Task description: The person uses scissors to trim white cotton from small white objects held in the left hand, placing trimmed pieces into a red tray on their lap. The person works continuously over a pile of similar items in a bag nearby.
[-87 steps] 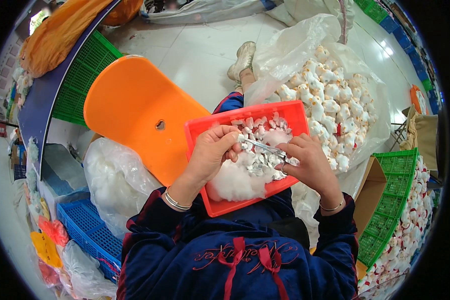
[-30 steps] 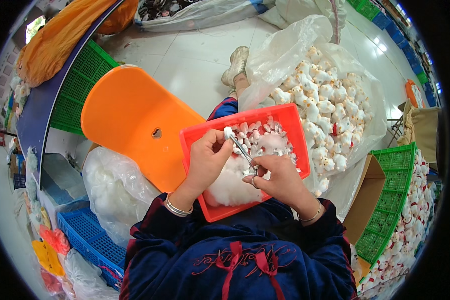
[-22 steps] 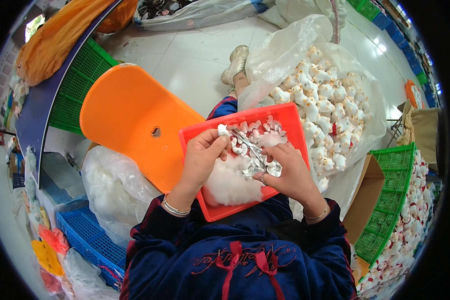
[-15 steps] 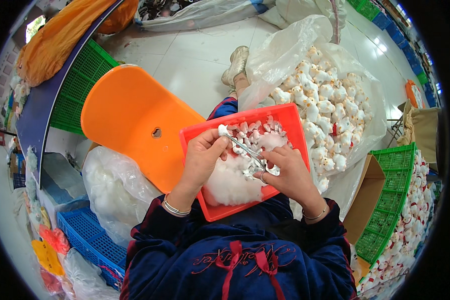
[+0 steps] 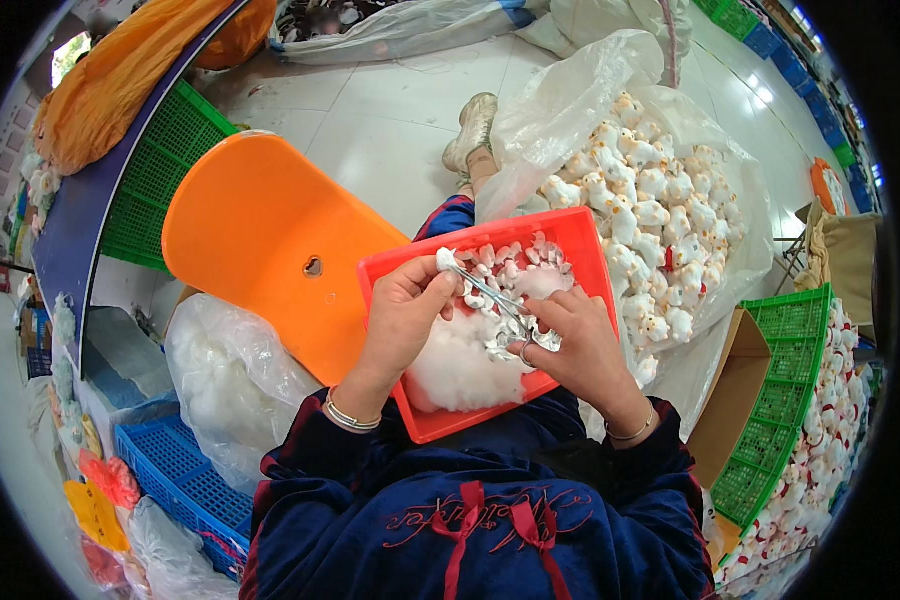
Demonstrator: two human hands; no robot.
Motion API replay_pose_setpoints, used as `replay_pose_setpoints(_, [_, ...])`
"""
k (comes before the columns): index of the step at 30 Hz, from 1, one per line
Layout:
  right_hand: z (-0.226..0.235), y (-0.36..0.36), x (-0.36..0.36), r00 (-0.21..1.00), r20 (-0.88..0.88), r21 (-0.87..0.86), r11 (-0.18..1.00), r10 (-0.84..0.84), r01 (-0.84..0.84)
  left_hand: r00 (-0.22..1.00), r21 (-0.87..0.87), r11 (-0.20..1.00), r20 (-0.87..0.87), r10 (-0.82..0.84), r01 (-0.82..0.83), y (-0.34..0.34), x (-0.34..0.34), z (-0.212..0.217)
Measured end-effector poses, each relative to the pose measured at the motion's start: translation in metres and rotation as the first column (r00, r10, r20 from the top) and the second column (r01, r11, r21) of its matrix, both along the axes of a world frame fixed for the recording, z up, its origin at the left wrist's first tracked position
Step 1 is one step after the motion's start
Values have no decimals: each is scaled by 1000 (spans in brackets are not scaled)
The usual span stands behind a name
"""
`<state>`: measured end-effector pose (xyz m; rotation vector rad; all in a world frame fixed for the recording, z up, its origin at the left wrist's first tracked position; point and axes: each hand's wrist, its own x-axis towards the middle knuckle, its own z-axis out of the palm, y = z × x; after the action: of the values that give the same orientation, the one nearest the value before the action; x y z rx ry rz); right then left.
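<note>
A red plastic tray [image 5: 582,228] rests on my lap, holding a heap of white stuffing [image 5: 460,375] and several small white fabric pieces [image 5: 490,258]. Above it, my left hand [image 5: 407,305] pinches one small white fabric piece [image 5: 447,259] between thumb and fingers. My right hand [image 5: 572,335] grips the looped handles of slim metal forceps [image 5: 485,288], scissor-like in shape. Their narrow tips reach the white piece at my left fingertips; whether they go inside it I cannot tell.
An orange plastic chair [image 5: 260,215] stands at the left, beside a clear bag of stuffing [image 5: 235,375] and a blue crate [image 5: 185,475]. To the right lies an open plastic bag with many small white plush toys [image 5: 660,200]. Beyond are a cardboard box [image 5: 730,390] and green crate [image 5: 785,400].
Almost nothing differs. Both hands hold the same pose, with only a very slight shift of my right fingers on the forceps.
</note>
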<state>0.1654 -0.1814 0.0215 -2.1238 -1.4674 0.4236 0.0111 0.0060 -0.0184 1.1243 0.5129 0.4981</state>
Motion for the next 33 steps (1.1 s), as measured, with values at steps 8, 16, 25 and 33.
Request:
replay_pose_setpoints(8, [3,2,3,993,71,-19,996,90,-89,989,298,954,-131,72,-30,-7,0,-2])
replay_pose_setpoints(16, [-6,5,-13,939,-344,-101,995,-34,-1,976,366,926,-216,-12,92,-8,-1,-1])
replay_pose_setpoints(25, [0,-5,8,996,-39,-65,995,75,-77,952,197,963,-279,-126,185,17,-3,5])
replay_pose_setpoints(33, [34,-13,26,984,137,-209,975,112,-81,960,-3,988,-233,-154,157,25,-3,0])
